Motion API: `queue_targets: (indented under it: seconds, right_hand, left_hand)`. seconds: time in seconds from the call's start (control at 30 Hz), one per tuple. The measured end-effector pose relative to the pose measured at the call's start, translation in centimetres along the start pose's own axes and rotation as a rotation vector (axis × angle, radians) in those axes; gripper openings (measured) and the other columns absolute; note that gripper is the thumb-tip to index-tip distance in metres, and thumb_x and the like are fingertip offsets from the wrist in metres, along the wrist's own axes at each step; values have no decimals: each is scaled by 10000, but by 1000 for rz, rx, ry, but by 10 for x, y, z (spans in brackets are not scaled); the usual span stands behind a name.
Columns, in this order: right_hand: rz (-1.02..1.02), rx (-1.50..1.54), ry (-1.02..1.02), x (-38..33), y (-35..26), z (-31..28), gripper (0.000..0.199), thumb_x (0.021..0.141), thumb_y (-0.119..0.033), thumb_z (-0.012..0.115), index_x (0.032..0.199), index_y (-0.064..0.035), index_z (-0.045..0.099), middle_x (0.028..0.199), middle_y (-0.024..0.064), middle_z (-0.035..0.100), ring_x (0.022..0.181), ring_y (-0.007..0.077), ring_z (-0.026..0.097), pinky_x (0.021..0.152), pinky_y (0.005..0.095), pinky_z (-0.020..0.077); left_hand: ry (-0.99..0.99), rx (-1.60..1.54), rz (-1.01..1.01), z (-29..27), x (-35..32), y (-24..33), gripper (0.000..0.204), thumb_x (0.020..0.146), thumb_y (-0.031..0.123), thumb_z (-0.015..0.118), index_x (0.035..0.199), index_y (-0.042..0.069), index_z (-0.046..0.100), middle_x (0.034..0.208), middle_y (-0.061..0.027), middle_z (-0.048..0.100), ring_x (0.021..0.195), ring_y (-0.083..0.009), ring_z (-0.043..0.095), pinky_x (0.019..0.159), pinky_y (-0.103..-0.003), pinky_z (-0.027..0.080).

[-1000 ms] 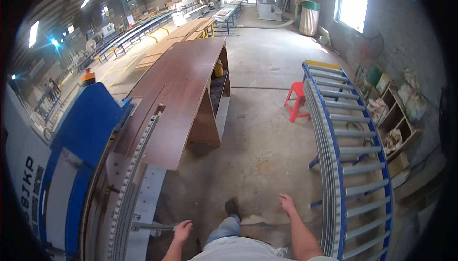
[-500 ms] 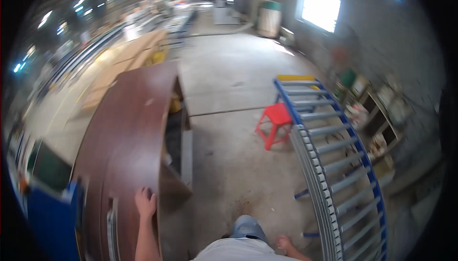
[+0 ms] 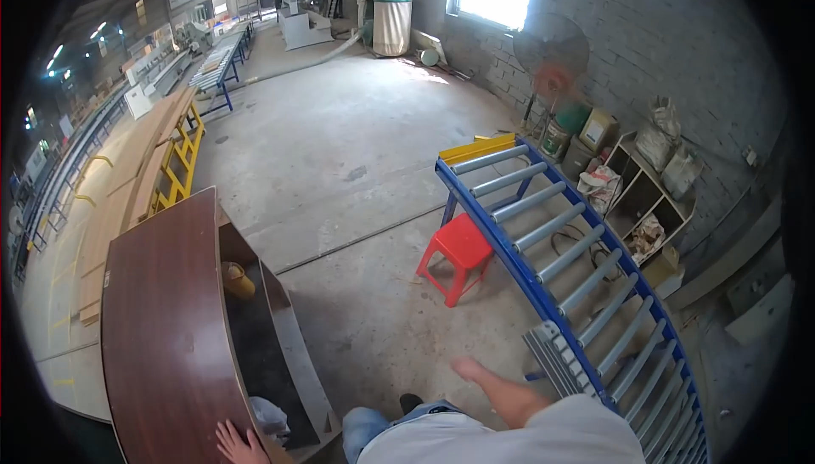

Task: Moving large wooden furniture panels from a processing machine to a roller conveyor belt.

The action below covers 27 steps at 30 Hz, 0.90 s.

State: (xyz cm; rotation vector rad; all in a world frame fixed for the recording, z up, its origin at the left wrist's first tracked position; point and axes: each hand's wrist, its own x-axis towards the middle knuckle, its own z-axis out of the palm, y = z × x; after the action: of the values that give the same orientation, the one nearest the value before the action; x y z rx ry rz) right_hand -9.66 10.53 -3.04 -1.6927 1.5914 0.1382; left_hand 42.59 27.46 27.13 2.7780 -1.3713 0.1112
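My left hand (image 3: 238, 444) lies with its fingers spread on the near right corner of a dark brown wood-look top (image 3: 165, 320). This top covers an open-sided cabinet or bench. Inside its open side are a yellow-brown rounded object (image 3: 238, 281) and a crumpled whitish plastic bag (image 3: 268, 420), close to my left hand. Over the floor, my right hand (image 3: 467, 369) hangs beside my body, touching nothing that I can see. Its fingers are turned away and hidden. Nearest to it are a red plastic stool (image 3: 459, 253) and a blue-framed roller conveyor (image 3: 543, 275) on the right.
A shelf (image 3: 645, 201) holding bags stands against the brick wall, near a large fan (image 3: 552, 52). Long boards (image 3: 136, 201) lie on a yellow frame at left. Further back are another roller conveyor (image 3: 219, 61) and a dust-collector-like bag (image 3: 392, 27). A groove crosses the concrete floor.
My view has turned rightward and I have moved forward along the brown top. My left hand remains on it, now with fingers spread. My right arm has swung forward, further into view.
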Motion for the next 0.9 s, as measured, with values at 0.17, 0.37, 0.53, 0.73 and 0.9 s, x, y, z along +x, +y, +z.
queue_targets:
  seconds: [0.17,0.37,0.53,0.73,0.9]
  right_hand:
    - [-173,530,275,191,-174,-162,345,904,-252,547,1159,-35,631,933,114,683,737,206,625,668,351,504]
    - [-44,825,4,308,-300,-194,332,908,-193,545,1209,-76,622,930,51,682,711,149,593,627,302,498]
    - [3,605,-239,374,-404,-187,343,895,-178,571,1211,-50,608,1033,73,679,775,168,617,666,305,538]
    - [-462,512,100,484,-552,-230,281,866,-100,591,1126,-5,637,850,70,668,702,156,609,645,271,512]
    - [-767,429,294,531,-722,-286,297,847,-76,585,1133,-9,628,1035,127,658,924,222,618,809,318,493]
  left_hand:
    - [-54,-179,-93,14,17,-6,566,954,397,457,1402,52,442,1491,-179,359,1393,-381,279,1141,-534,155]
    - [-170,-33,-196,10,94,11,621,937,367,456,1434,7,360,1492,-215,334,1383,-408,285,1143,-521,180]
    - [-7,-130,-397,53,205,21,747,837,428,554,1416,-5,364,1492,-241,300,1403,-418,217,1151,-544,107]
    - [9,-189,-436,66,353,66,700,833,369,583,1400,8,388,1495,-216,305,1405,-396,223,1156,-534,106]
    - [44,-137,-564,79,394,70,679,806,299,627,1386,20,411,1482,-211,334,1392,-406,254,1149,-536,143]
